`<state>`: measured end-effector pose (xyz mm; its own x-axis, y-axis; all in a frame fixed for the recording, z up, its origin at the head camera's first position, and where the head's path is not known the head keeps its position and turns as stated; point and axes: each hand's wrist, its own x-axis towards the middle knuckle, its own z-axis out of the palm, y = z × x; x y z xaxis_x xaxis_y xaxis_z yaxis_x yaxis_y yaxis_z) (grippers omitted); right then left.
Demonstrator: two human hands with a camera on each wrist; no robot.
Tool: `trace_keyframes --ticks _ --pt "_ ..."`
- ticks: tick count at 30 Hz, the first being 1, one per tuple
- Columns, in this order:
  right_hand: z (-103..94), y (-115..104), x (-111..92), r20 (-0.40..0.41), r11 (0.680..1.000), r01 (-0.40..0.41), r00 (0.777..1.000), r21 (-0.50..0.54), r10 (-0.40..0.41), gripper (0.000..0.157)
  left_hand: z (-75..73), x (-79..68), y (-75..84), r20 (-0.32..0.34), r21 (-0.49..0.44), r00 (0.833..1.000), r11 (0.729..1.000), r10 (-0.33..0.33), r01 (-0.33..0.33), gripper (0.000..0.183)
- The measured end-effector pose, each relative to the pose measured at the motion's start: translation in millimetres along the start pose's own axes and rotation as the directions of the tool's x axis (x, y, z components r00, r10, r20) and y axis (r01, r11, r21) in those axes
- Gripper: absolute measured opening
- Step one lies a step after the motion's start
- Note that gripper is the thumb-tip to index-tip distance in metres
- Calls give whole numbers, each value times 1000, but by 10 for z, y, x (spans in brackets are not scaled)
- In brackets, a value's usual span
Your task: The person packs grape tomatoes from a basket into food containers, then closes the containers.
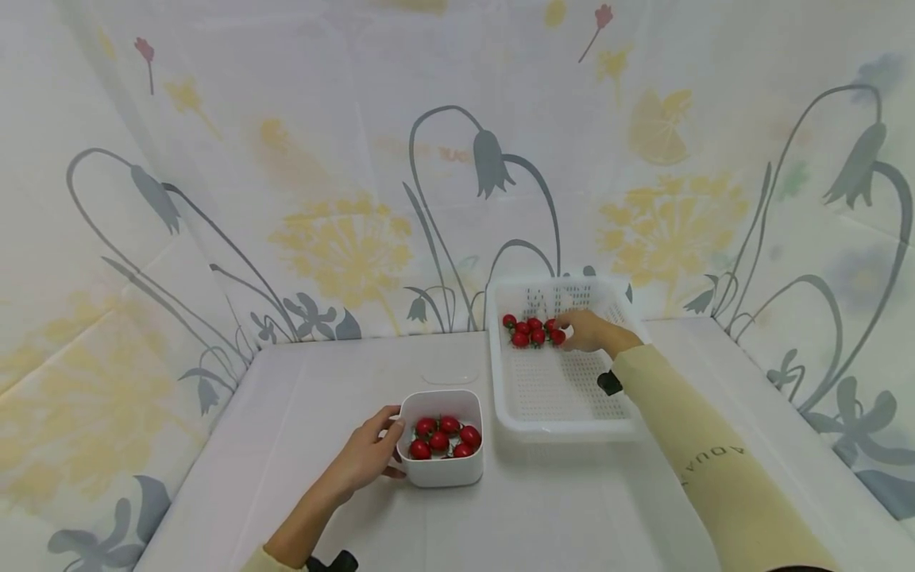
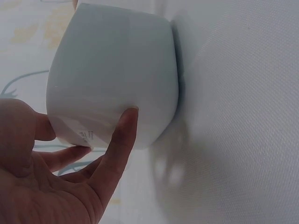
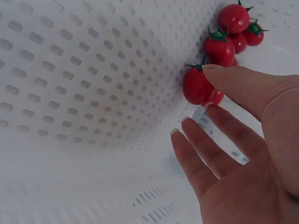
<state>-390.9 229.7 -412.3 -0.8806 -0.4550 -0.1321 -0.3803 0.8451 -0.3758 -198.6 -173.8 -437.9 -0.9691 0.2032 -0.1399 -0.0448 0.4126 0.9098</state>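
Observation:
A small white box (image 1: 445,473) with several red cherry tomatoes (image 1: 438,441) in it stands on the table before me. My left hand (image 1: 370,451) holds the box by its left wall, thumb at the rim and fingers spread along the outside. In the left wrist view the fingertips touch the box's smooth side (image 2: 112,60). My right hand (image 1: 588,330) reaches into a white perforated basket (image 1: 503,397). Its thumb and forefinger tips are right at a cherry tomato (image 3: 196,86) at the end of the cluster; the other fingers are extended.
Several more cherry tomatoes (image 1: 520,339) lie bunched toward the back of the basket, some with green stems. The basket stands right of and behind the box, near the floral cloth backdrop (image 1: 357,159). The white table (image 1: 343,373) is under both.

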Motion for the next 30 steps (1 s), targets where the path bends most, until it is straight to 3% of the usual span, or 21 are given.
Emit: trace_keyframes --ticks 14,25,30 --pt "31 52 10 44 1000 -25 999 3 25 36 16 -2 4 3 0 1000 1000 5 -5 42" --pt "86 66 3 99 985 -151 985 81 143 20 4 7 -6 14 -11 1000 1000 10 -10 43" --pt "68 13 -35 115 980 -167 981 104 155 17 -9 7 -17 8 -11 1000 1000 8 -8 42"
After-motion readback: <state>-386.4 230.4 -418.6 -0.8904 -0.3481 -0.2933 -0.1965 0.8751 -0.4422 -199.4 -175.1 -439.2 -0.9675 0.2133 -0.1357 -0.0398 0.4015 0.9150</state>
